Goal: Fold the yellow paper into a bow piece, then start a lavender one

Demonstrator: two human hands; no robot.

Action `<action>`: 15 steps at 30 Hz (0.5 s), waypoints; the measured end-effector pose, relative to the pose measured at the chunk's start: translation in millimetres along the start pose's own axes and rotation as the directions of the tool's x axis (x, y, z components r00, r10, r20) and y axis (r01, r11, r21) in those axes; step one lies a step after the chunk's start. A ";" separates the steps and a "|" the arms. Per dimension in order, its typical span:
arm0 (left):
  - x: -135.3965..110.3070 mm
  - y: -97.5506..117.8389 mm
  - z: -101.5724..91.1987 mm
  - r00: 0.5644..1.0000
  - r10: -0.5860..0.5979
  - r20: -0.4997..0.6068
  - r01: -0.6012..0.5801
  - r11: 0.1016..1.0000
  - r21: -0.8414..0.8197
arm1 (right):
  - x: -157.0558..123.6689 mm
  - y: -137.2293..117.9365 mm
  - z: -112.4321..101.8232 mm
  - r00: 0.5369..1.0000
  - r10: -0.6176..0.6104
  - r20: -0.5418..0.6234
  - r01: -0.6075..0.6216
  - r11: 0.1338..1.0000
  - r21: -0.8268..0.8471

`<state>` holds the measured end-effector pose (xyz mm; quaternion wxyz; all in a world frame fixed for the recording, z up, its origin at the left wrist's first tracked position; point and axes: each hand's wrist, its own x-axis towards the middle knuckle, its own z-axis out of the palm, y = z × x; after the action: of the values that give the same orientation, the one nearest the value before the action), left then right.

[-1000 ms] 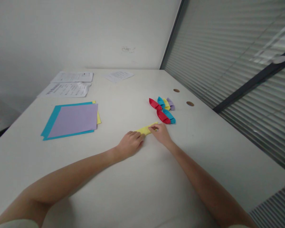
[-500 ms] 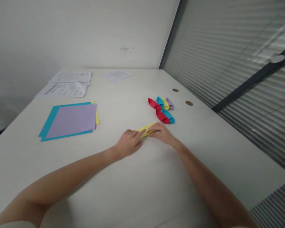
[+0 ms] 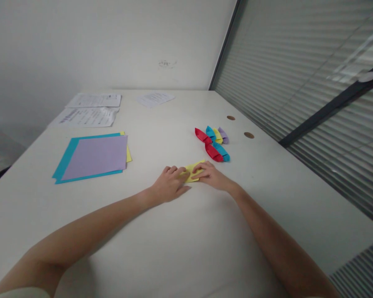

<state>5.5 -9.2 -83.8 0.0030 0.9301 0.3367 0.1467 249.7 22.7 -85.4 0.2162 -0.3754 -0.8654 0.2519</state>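
A folded piece of yellow paper (image 3: pixel 191 176) lies on the white table in front of me, partly hidden under my fingers. My left hand (image 3: pixel 170 183) holds its left end, fingertips curled over and pressing on it, with the thumb on the table side. On the right end, my right hand (image 3: pixel 211 174) grips the paper with bent fingers. Just beyond my right hand sit several small folded paper pieces: red ones (image 3: pixel 214 152), blue ones (image 3: pixel 221 151), a yellow one (image 3: pixel 218 136) and a purple one (image 3: pixel 223 135).
To the left is a stack of paper sheets, with a purple sheet (image 3: pixel 96 157) on top of blue (image 3: pixel 69 159) and yellow (image 3: pixel 129 154) ones. Printed papers (image 3: pixel 90 117) lie farther back, near the wall. Window blinds (image 3: pixel 313 82) run along the right edge.
The yellow paper now shows a wider face toward me, where it was a narrower strip. My left thumb has come out from it, and my right fingers have shifted on the paper.
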 end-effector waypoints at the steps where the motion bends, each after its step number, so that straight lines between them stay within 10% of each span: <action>1: 0.2 -1.0 0.0 1.000 0.020 0.011 -0.020 1.000 -0.009 | 0.1 -1.2 -0.1 1.000 -0.003 0.001 0.003 1.000 0.012; 15: 0.3 -2.5 -2.0 0.997 0.071 0.023 -0.072 0.997 0.011 | 1.0 3.3 6.8 0.988 0.086 -0.131 -0.060 0.980 0.191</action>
<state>3.6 -7.3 -82.0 -0.0039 0.9431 0.3040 0.1343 247.0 23.6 -92.6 0.3007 -0.4017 -0.8064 0.3130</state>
